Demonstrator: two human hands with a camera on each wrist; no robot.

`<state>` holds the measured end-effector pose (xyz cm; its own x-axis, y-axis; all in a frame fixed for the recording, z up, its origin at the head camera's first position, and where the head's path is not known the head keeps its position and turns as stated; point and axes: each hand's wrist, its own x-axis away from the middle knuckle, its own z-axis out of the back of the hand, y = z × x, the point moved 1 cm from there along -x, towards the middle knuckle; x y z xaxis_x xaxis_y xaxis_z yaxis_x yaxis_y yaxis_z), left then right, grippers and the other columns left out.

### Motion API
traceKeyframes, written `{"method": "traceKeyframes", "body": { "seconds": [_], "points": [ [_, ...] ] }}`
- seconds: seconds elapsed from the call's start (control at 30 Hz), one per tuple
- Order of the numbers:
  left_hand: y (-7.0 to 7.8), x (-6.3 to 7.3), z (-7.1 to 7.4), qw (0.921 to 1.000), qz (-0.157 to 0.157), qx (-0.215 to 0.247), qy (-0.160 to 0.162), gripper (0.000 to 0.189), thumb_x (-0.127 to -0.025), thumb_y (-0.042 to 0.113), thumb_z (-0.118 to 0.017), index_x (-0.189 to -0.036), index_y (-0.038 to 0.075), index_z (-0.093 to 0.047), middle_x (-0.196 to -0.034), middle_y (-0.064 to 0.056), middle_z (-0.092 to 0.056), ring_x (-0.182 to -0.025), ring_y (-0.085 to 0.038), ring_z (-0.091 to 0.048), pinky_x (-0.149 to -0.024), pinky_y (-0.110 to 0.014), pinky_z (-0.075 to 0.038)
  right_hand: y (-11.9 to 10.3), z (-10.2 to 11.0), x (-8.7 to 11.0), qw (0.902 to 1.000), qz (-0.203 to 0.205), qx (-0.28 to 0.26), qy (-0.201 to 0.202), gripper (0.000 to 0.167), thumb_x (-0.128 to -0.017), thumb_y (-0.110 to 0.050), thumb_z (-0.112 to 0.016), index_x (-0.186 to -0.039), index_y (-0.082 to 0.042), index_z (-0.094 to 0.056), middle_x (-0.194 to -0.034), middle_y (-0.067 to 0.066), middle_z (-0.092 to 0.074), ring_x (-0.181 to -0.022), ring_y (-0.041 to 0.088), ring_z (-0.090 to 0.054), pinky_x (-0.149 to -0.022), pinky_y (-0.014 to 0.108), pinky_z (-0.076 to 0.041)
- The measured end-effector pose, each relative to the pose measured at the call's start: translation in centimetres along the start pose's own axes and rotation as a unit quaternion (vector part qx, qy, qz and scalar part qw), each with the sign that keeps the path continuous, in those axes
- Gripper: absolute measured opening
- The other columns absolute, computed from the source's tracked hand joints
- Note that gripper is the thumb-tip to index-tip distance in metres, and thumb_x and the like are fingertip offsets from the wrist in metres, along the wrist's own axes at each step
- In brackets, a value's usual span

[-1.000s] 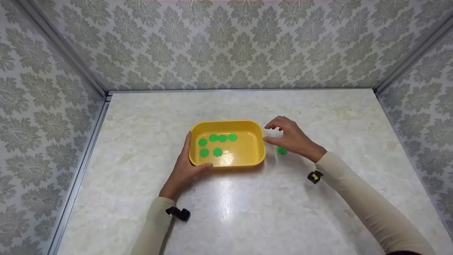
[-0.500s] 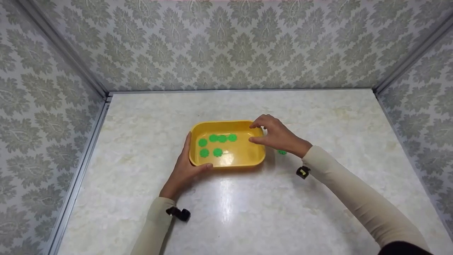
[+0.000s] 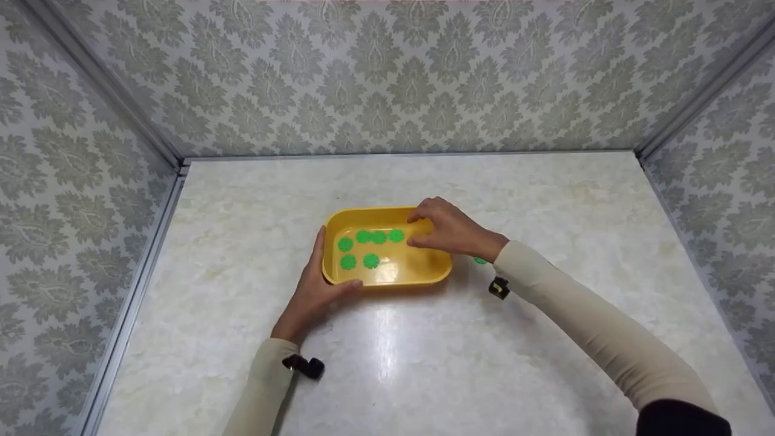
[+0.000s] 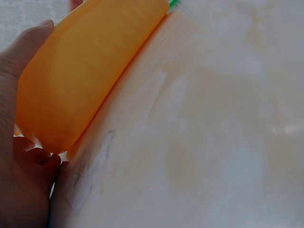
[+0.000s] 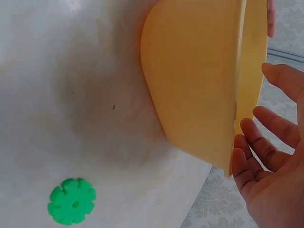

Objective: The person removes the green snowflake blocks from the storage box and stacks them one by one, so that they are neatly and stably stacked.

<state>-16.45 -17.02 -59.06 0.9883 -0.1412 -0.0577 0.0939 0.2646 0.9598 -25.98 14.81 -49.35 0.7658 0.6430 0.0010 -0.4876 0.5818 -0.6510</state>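
Observation:
A yellow plastic basin (image 3: 418,274) stands on the table, with several green notched interlocking discs (image 3: 370,261) lying flat on its floor. My left hand (image 3: 316,289) grips its left end, the thumb at the front rim and the fingers along the left side. Over the basin's right part hovers my right hand (image 3: 453,230), thumb and fingers apart and bent, with nothing visible between them. In the right wrist view its fingers are at the rim; whether they touch it I cannot tell. One more green disc (image 5: 71,202) lies on the table right of the basin, mostly covered by the right forearm in the head view.
The pale marbled table (image 3: 387,357) meets patterned walls (image 3: 375,79) at the back and both sides. Small black wrist cameras (image 3: 499,287) sit on both sleeves.
My right hand has moved left, from beside the basin to above its right part. The left hand keeps its place on the basin, and the discs lie as before.

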Motion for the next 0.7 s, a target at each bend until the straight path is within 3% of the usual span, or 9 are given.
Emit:
{"method": "traceKeyframes", "body": {
  "seconds": [0.53, 0.6, 0.7],
  "points": [
    [0.0, 0.0, -0.1, 1.0000, 0.000, 0.008, -0.005, 0.136, -0.084, 0.028, -0.099, -0.180, 0.025, -0.002, -0.183, 0.000, -0.017, -0.164, -0.020, -0.025, -0.131, -0.047, -0.023, -1.5, -0.7, -1.9, 0.9981, -0.026, 0.040, -0.038, 0.053, -0.099, -0.029, -0.085, -0.141, 0.001, -0.072, -0.133, 0.019, -0.073, -0.119, 0.036, -0.068, -0.103, 0.051, -0.054],
    [0.1, 0.1, -0.1, 0.9999, 0.002, 0.010, -0.005, 0.135, -0.085, 0.028, -0.099, -0.179, 0.027, -0.002, -0.183, 0.001, -0.018, -0.164, -0.019, -0.026, -0.131, -0.047, -0.023, -1.6, -0.7, -2.3, 0.9977, -0.023, 0.048, -0.042, 0.048, -0.098, -0.028, -0.085, -0.137, 0.000, -0.075, -0.127, 0.018, -0.075, -0.113, 0.034, -0.069, -0.098, 0.049, -0.055],
    [0.2, 0.1, -0.1, 0.9999, 0.001, 0.008, -0.006, 0.136, -0.084, 0.029, -0.099, -0.179, 0.026, -0.002, -0.183, 0.000, -0.018, -0.164, -0.020, -0.026, -0.131, -0.047, -0.024, -1.6, -0.9, -2.7, 0.9970, -0.021, 0.054, -0.051, 0.034, -0.098, -0.027, -0.083, -0.120, -0.001, -0.078, -0.101, 0.013, -0.073, -0.092, 0.027, -0.065, -0.081, 0.042, -0.051]
  ]
}}
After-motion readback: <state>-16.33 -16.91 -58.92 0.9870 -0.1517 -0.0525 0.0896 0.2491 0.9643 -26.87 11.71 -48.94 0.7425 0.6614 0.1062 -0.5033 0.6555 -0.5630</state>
